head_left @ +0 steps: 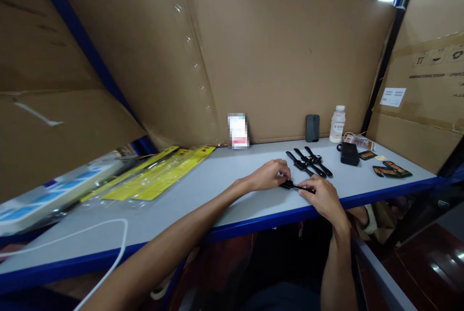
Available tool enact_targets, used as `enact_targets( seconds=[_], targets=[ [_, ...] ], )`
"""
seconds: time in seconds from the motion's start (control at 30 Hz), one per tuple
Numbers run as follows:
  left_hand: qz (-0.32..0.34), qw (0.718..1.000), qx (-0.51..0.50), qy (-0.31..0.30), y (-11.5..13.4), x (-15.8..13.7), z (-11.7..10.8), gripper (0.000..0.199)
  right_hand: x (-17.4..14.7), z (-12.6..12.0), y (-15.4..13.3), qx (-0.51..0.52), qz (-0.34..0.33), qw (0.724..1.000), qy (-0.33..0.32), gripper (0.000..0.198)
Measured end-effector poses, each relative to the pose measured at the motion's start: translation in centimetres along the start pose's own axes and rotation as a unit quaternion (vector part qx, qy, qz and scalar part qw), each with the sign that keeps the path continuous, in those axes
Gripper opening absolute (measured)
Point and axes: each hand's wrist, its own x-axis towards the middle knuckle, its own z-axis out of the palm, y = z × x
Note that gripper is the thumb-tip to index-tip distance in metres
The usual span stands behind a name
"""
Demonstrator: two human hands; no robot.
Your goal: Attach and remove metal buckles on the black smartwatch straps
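A black spokeshave (289, 184) lies low over the table near its front edge, between my two hands. My left hand (270, 175) is closed at its left part, with fingers curled and thumb tucked in; the far left end is hidden beneath them. On the right handle, my right hand (322, 194) grips between thumb and fingers. Just beyond my hands, several more black spokeshaves (311, 161) rest side by side, slanting across the tabletop.
Yellow blister packs (170, 176) and a white-blue box (54, 197) lie left. Cardboard (282, 60) walls the back. A phone (312, 128), bottle (337, 125), black case (349, 154) and dark cards (393, 169) occupy the right. A white cable (123, 238) crosses the front left edge.
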Motion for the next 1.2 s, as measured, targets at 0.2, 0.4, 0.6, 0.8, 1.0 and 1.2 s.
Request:
enact_targets(
  seconds=[0.2, 0.4, 0.6, 0.8, 1.0, 1.2],
  targets=[
    [-0.024, 0.999, -0.038, 0.028, -0.5, 0.1, -0.1, 0.016, 0.0, 0.0, 0.0, -0.004, -0.008, 1.000, 0.000, 0.021],
    [-0.052, 0.998, -0.004, 0.021, -0.2, 0.3, 0.1, 0.017, 0.0, -0.1, -0.1, -0.008, -0.003, 1.000, -0.003, 0.021],
    [-0.054, 0.997, 0.001, 0.049, 0.1, 0.2, -0.1, 0.022, 0.0, -0.1, -0.2, 0.003, -0.003, 1.000, -0.004, 0.021],
    [-0.040, 0.999, 0.008, 0.023, -0.2, 0.2, 0.1, 0.033, 0.0, -0.1, -0.1, 0.014, -0.003, 1.000, 0.001, 0.021],
    [-0.026, 0.998, -0.043, 0.031, 0.5, 0.3, 0.0, 0.026, 0.0, 0.1, 0.1, 0.008, -0.005, 1.000, 0.004, 0.021],
    [-0.033, 0.992, -0.120, 0.021, 1.1, 0.2, -0.6, 0.031, 0.0, 0.2, 0.2, 0.000, -0.015, 1.000, 0.010, 0.021]
  ],
)
